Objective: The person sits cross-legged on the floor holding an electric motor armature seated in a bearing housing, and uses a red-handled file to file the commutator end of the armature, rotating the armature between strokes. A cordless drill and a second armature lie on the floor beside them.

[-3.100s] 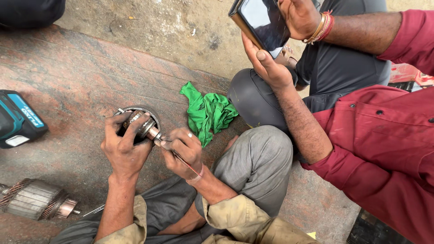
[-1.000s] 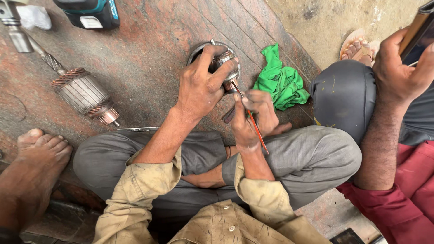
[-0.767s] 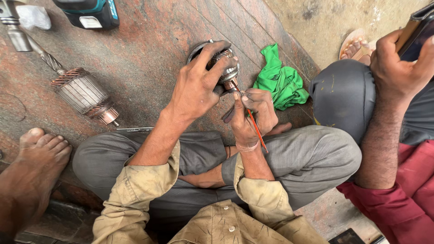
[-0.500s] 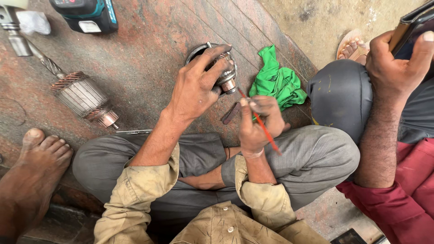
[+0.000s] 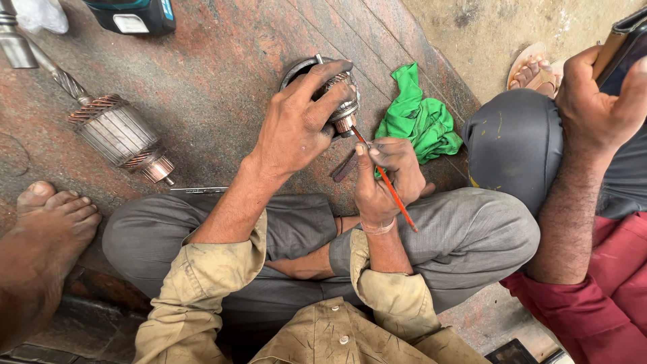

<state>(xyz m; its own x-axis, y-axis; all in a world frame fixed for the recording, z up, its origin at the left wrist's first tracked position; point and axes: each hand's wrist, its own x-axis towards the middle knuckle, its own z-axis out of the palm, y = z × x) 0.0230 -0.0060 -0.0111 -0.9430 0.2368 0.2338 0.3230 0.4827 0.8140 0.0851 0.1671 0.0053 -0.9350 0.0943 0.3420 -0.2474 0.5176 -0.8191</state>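
Observation:
My left hand [image 5: 296, 128] grips a round metal motor part [image 5: 340, 101] with a ring-shaped housing, holding it just above the reddish stone floor. My right hand [image 5: 384, 178] pinches a thin red stick [image 5: 384, 178], whose tip points into the copper end of that part. Both forearms come out of rolled tan sleeves over my crossed legs in grey trousers.
A green rag [image 5: 418, 121] lies right of the part. A motor armature with a shaft [image 5: 118, 135] rests at the left, a teal power tool [image 5: 135, 13] at the top. A bare foot [image 5: 40, 229] is at left. Another person in red, holding a phone [image 5: 617, 47], sits at right.
The camera has turned, so the armature and a bare foot came into view. My left hand's fingers shifted on the motor part, and my right hand raised the red stick's tip to it.

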